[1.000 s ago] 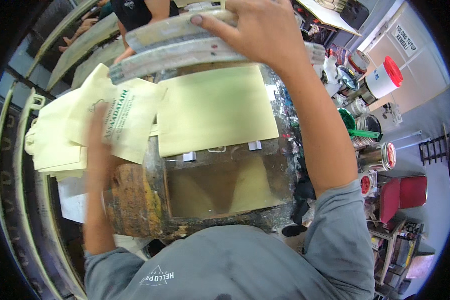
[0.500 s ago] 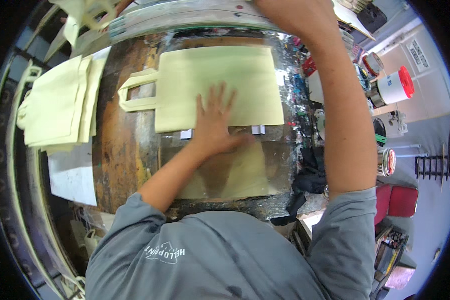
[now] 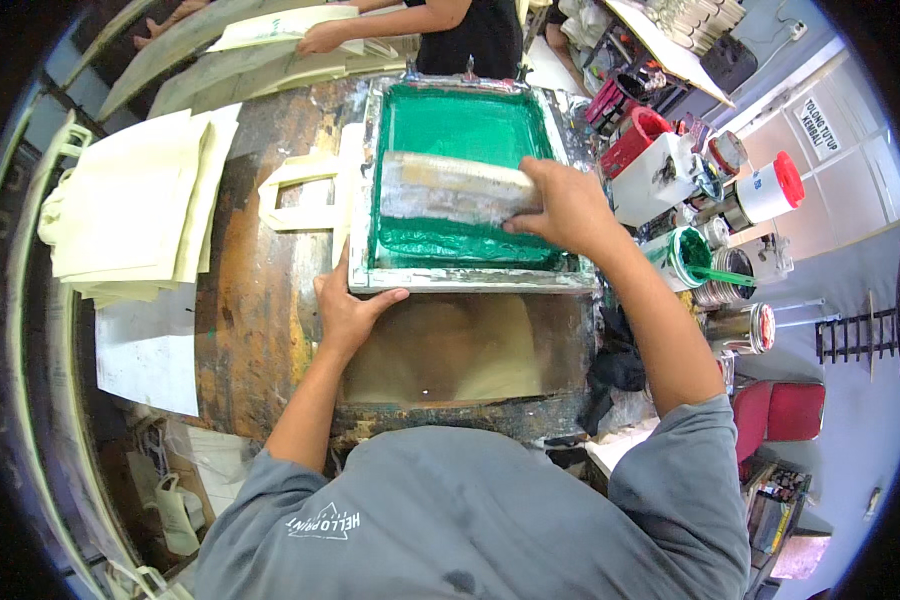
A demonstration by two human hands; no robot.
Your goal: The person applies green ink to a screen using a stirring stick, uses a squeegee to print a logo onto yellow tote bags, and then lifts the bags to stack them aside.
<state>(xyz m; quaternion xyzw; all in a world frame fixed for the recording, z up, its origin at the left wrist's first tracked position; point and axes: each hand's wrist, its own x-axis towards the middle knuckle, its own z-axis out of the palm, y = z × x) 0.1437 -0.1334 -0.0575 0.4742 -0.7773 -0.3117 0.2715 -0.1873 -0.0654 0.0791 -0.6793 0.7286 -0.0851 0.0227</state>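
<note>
A screen-printing frame [image 3: 490,279] lies over a pale yellow tote bag, whose strip and handle [image 3: 273,194] stick out on the left; the rest of the bag is hidden. Thick green ink [image 3: 450,246] coats the mesh inside the frame. My right hand [image 3: 573,208] grips the right end of a wide squeegee [image 3: 440,188], which lies across the mesh from left to right. At the frame's near left corner, my left hand [image 3: 346,312] is closed on it, thumb along the front edge and fingers up the left side.
A stack of pale yellow bags [image 3: 135,200] sits at the left. Along the right stand an open green ink pot [image 3: 675,257], a white canister [image 3: 660,185] and several cans. Beyond the table, another person's hand [image 3: 322,37] holds a pale sheet. A red chair [image 3: 792,410] is at right.
The screen frame has come down over the bag. My left hand moved from the bag to the frame's corner; my right hand came back from the far side and now holds the squeegee.
</note>
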